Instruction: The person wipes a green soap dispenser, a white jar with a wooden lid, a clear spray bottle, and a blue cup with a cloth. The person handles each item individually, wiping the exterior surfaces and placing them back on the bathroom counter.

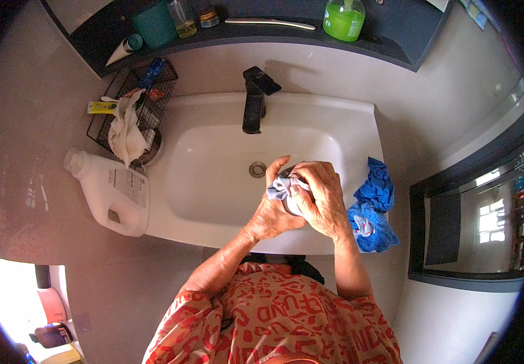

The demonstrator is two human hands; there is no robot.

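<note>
Over the front part of the white sink (213, 176), my two hands are close together around one small item. My left hand (268, 218) curls round a pale, rounded, cup-like object (292, 207), its thumb raised at the far side. Most of that object is hidden by my fingers, so its exact kind does not show. A crumpled light grey cloth (281, 187) lies bunched against it. My right hand (324, 197) pinches this cloth and presses it on the object from above. The drain (257, 169) is just left of my hands.
A black faucet (253, 112) rises at the back. Blue cloths (374, 209) lie on the right rim. At left stand a white jug (110, 194) and a wire basket (164, 91) with a white cloth (127, 130). A dark shelf (262, 41) holds a green soap bottle (343, 21).
</note>
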